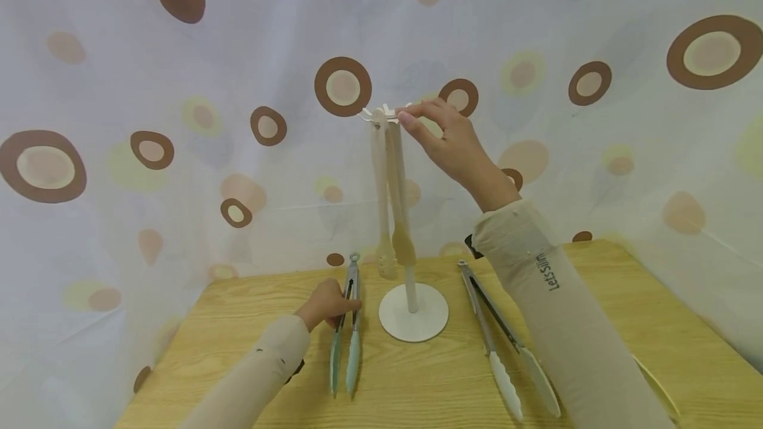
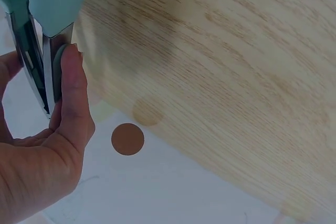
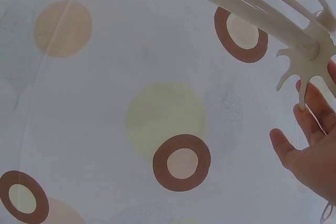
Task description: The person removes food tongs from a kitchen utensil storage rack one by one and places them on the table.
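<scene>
My left hand [image 1: 326,303] grips metal tongs [image 1: 353,296] with mint-green tips at the left of the table, thumb and fingers on opposite arms. In the left wrist view, the mint tips [image 2: 55,1] point away from the hand. My right hand [image 1: 450,134] is raised to the top of a white utensil stand [image 1: 412,330], thumb and fingertips pinching one hook [image 3: 303,95] of its hook ring. Beige tongs [image 1: 381,184] hang from the ring, one end slotted and the other flat. Much of the ring is hidden behind the fingers in the head view.
Right of the stand, metal tongs [image 1: 491,343] with cream tips lie spread on the wooden table [image 1: 441,382]. A yellowish curved thing [image 1: 658,389] shows partly behind the right sleeve. A dotted white curtain [image 1: 286,32] hangs close behind the table.
</scene>
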Motion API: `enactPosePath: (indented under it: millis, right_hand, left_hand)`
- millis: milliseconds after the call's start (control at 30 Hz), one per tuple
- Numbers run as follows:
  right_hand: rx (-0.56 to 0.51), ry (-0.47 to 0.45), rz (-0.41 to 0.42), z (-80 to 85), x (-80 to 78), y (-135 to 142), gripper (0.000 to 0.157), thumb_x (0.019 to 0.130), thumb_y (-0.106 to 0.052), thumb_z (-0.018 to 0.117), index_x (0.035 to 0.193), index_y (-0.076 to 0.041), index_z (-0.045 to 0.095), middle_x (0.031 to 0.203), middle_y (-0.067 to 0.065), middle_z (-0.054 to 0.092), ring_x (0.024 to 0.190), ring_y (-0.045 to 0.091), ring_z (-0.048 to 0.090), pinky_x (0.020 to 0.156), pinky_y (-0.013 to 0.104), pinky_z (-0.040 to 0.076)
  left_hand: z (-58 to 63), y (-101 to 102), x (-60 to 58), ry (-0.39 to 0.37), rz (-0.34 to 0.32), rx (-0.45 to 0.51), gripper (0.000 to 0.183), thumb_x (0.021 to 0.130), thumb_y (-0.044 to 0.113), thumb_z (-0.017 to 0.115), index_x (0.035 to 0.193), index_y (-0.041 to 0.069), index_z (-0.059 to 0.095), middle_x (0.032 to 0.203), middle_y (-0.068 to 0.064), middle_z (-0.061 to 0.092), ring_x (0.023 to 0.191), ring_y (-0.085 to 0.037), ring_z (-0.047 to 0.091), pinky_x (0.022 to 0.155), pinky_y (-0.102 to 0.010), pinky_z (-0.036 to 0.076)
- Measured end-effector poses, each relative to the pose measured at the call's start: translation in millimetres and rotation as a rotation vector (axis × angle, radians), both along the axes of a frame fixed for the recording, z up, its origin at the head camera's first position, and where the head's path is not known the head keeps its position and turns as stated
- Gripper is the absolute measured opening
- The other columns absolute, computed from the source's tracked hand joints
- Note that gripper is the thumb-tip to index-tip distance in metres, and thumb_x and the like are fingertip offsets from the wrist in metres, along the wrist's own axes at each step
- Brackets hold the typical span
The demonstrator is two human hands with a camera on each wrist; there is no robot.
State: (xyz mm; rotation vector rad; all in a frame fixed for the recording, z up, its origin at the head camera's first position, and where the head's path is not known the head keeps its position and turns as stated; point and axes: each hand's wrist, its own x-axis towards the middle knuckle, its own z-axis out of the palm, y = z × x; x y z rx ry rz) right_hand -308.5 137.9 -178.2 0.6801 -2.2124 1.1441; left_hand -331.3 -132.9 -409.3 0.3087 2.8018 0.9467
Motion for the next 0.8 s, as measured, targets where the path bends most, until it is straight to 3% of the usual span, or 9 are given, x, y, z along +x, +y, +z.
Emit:
enactPosePath:
  millis: [233, 467, 800]
  right_hand:
    - [-0.003, -0.001, 0.005, -0.6, -0.6, 0.1, 0.040, 0.098, -0.043, 0.052, 0.124, -0.015, 0.064, 0.137, 0.001, 0.050, 0.137, 0.019, 0.033, 0.110, 0.047, 0.025]
    - [-0.008, 0.010, 0.021, -0.4, -1.1, 0.5, 0.038, 0.098, -0.042, 0.053, 0.123, -0.015, 0.064, 0.134, 0.000, 0.052, 0.132, 0.018, 0.038, 0.108, 0.047, 0.027]
    - [-0.013, 0.011, 0.022, -1.4, -2.0, 0.7, 0.037, 0.098, -0.042, 0.053, 0.121, -0.016, 0.065, 0.132, -0.001, 0.053, 0.129, 0.016, 0.040, 0.108, 0.045, 0.029]
  left_hand:
    - [-7.0, -1.4, -2.5, -0.014, 0.000, -0.035, 0.032, 0.083, 0.021, 0.071, 0.063, 0.000, 0.056, 0.053, -0.013, 0.058, 0.041, -0.023, 0.061, 0.048, -0.038, 0.054]
    - [-13.2, 0.1, -4.8, -0.039, 0.010, -0.076, 0.030, 0.082, 0.022, 0.072, 0.075, 0.000, 0.054, 0.061, -0.014, 0.057, 0.044, -0.025, 0.062, 0.047, -0.035, 0.054]
    - [-22.3, 3.8, -5.9, -0.015, 0.006, -0.148, 0.029, 0.080, 0.021, 0.072, 0.070, 0.002, 0.053, 0.056, -0.012, 0.057, 0.040, -0.023, 0.060, 0.043, -0.032, 0.051]
